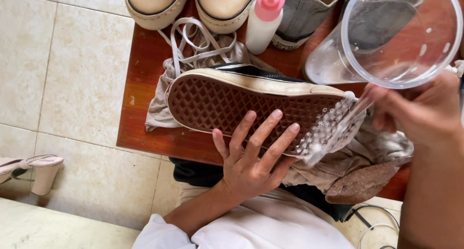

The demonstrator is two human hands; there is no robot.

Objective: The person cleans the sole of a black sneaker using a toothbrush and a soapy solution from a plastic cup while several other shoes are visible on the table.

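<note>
Left hand (251, 157) open, fingers spread flat on upturned sneaker sole (241, 104); right hand (420, 113), at three o'clock, grips a brush (338, 133) scrubbing its foamy tip.

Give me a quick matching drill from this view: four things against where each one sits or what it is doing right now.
Things:
1. left hand
2. right hand
3. pink-capped bottle
4. loose white laces

Places or states:
A. standing at the table's far edge between shoes
B. fingers spread flat on the brown waffle sole
C. lying on the crumpled cloth past the shoe
D. gripping a blurred brush at the soapy end of the sole

Pairs: 1-B, 2-D, 3-A, 4-C
</note>
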